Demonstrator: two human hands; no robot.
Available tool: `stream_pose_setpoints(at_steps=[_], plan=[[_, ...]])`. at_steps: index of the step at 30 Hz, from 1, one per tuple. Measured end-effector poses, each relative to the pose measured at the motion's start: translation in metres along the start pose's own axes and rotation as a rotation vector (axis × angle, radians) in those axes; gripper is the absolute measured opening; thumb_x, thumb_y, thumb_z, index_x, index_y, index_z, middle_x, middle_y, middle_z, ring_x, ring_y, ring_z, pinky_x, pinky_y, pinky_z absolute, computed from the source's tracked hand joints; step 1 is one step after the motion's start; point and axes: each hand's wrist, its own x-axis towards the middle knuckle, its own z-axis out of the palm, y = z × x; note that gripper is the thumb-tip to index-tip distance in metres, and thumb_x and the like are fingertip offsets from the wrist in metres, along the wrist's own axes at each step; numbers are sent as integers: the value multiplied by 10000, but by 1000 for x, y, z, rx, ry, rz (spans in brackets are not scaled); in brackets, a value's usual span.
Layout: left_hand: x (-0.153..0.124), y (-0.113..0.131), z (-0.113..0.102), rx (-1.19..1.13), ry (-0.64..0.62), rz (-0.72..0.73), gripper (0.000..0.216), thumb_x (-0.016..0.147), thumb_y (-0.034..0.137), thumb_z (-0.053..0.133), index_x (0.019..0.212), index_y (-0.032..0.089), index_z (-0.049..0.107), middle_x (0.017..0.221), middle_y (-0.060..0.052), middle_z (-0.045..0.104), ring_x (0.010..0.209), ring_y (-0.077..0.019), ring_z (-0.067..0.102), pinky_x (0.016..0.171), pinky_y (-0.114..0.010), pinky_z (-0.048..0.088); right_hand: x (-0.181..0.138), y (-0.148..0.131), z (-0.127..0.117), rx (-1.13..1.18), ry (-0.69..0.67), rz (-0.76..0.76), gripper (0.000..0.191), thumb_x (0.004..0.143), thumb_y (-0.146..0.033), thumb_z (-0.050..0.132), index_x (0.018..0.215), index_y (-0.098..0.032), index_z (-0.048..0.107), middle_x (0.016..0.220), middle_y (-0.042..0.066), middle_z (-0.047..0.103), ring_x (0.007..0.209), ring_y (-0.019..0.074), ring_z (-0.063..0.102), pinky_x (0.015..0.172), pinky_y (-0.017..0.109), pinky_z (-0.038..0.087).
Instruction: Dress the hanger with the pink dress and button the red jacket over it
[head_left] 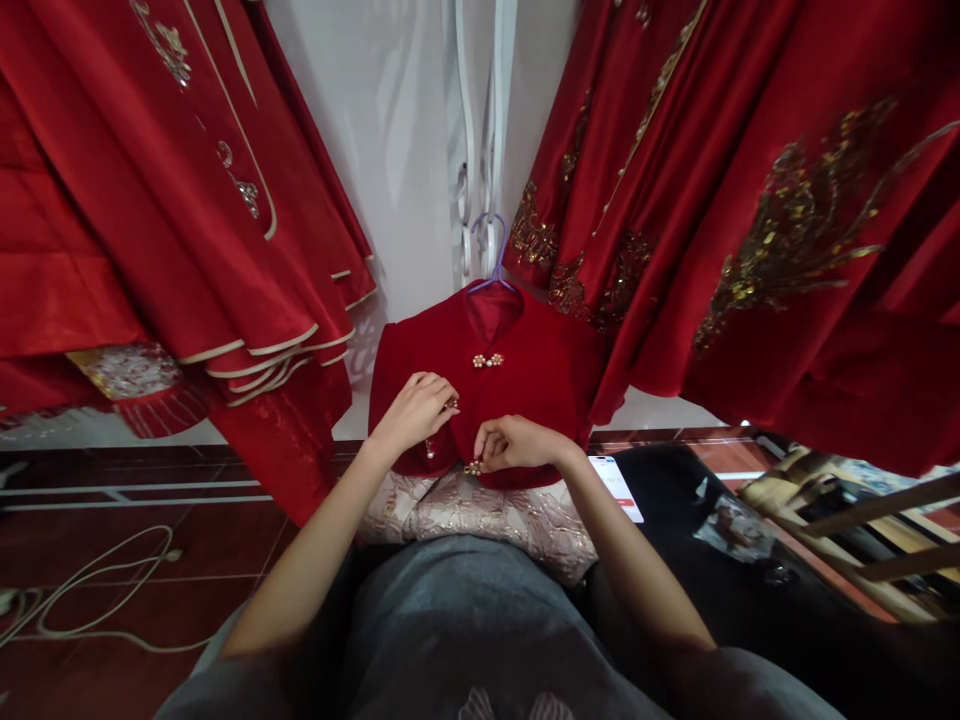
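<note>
A short red velvet jacket (525, 400) hangs on a purple hanger (496, 282) in front of me, its collar facing up. At its neck, a gold flower clasp with pearls (487, 361) is fastened. My left hand (420, 408) is closed on the left front panel, pinching a gold clasp piece (451, 404) largely covered by the fingers. A small pearl ornament dangles below that hand. With fingers curled, my right hand (517, 443) pinches a lower gold flower clasp (472, 467) at the right panel's edge. Below the neck clasp, the front panels lie apart.
Red embroidered gowns (202, 200) hang on the left, and sequined red gowns (750, 220) on the right. Pale brocade fabric (487, 515) lies under the jacket hem. A phone (616, 488) and a clear plastic bag (735, 530) rest on a black surface. A white cable (112, 625) coils across the floor.
</note>
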Motion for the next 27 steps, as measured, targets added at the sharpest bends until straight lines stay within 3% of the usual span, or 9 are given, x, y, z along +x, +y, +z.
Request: stream_pose_setpoints(at_steps=[6, 17, 19, 24, 27], plan=[[4, -3, -7, 75, -31, 79, 148, 907, 253, 501, 952, 166, 611, 942, -77, 619, 990, -229, 536, 1062, -454, 300, -1, -3, 0, 8, 5, -31, 189, 654, -114, 708, 811, -158, 613, 722, -2, 669, 703, 128, 640, 683, 250, 495], [-7, 1, -9, -74, 41, 68, 145, 899, 214, 478, 978, 196, 599, 1011, -56, 612, 1023, -205, 534, 1134, -463, 244, -4, -1, -3, -50, -24, -69, 188, 651, -115, 694, 811, -169, 611, 710, -21, 654, 683, 116, 625, 655, 231, 473], [-7, 2, -8, -118, 26, 55, 165, 898, 272, 511, 1023, 194, 585, 1016, -50, 625, 1024, -202, 545, 1150, -475, 213, -4, -2, -3, -61, -21, -75, 188, 650, -118, 695, 811, -170, 611, 710, -23, 653, 686, 117, 626, 659, 231, 471], [-10, -3, -11, -148, -23, 86, 472, 777, 518, 659, 1115, 201, 565, 1062, -53, 627, 1070, -227, 544, 1161, -499, 169, -4, -2, -2, -64, -32, -81, 195, 648, -111, 692, 820, -165, 617, 710, -24, 652, 686, 117, 626, 665, 236, 469], [-10, -8, -13, -131, -37, 95, 399, 798, 431, 669, 1115, 211, 563, 1077, -46, 632, 1076, -214, 548, 1159, -488, 176, -3, -1, -3, -68, -28, -84, 193, 650, -110, 694, 817, -169, 616, 712, -23, 651, 685, 117, 626, 661, 234, 469]])
